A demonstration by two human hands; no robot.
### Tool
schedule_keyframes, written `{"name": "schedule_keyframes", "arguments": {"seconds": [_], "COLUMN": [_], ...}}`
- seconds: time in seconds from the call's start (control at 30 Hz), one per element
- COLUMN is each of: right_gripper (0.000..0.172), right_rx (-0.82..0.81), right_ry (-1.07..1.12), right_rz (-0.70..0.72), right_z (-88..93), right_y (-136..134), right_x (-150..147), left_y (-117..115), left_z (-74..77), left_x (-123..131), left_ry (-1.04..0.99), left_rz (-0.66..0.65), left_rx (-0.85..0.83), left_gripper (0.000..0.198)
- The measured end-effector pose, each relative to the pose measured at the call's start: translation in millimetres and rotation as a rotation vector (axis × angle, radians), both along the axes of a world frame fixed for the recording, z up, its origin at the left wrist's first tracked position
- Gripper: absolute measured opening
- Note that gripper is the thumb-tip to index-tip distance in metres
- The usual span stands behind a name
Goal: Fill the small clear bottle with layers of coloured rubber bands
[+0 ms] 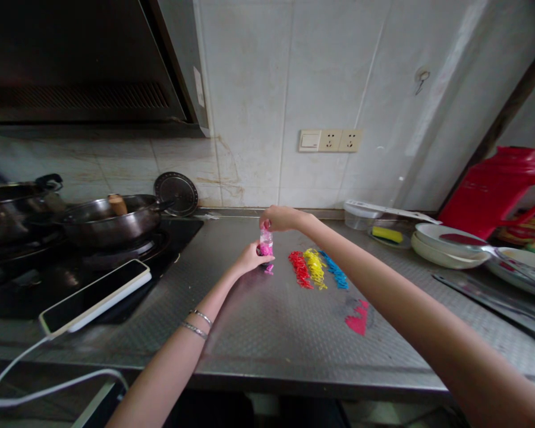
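My left hand (248, 258) is closed around a small clear plastic bottle (268, 237) that stands on the metal counter, with bright pink pieces inside. Over the bottle's mouth, my right hand (279, 218) is bent downward, fingertips pinched together with a bit of pink showing at them. A few pink pieces (268, 270) lie at the bottle's foot. To the right are heaps of small thin strips or bands: a red heap (299, 270), a yellow heap (314, 267) and a blue heap (336, 270). Nearer me lies a flat red heart-shaped piece (358, 318), partly in a clear wrapper.
On the left, a phone (96, 294) with a cable rests by the stove, which holds a pan (111, 223) and a pot (18, 208). At right stand bowls (441, 252), a yellow sponge (387, 234), a clear tub (356, 219), a cleaver-like blade (494, 303) and a red thermos (494, 193).
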State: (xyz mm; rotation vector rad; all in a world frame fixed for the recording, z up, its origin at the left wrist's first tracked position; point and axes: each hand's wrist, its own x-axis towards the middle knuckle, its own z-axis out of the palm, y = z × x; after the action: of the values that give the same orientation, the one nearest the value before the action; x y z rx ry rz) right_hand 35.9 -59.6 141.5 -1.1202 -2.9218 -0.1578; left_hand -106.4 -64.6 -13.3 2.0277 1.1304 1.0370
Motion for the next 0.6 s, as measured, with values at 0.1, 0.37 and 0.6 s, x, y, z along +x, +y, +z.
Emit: {"name": "schedule_keyframes", "arguments": {"seconds": [0.1, 0.37, 0.6], "right_gripper": [0.033, 0.024, 0.033], "right_rx": [-0.021, 0.001, -0.047], "right_ry": [0.044, 0.023, 0.146], "right_rz": [0.041, 0.036, 0.019], "right_z": [-2.3, -11.2, -11.1], "right_y": [4, 7, 8], "right_x": [4, 5, 10], "left_y": [1, -1, -1], "left_z": [-0.4, 1.4, 0.6], "left_x": [0, -1, -1], "left_ry": [0.005, 0.032, 0.027], "left_rz": [0.005, 0.006, 0.010], "left_rx": [-0.003, 0.021, 0.023], "left_gripper": [0.048, 0.051, 0.048]}}
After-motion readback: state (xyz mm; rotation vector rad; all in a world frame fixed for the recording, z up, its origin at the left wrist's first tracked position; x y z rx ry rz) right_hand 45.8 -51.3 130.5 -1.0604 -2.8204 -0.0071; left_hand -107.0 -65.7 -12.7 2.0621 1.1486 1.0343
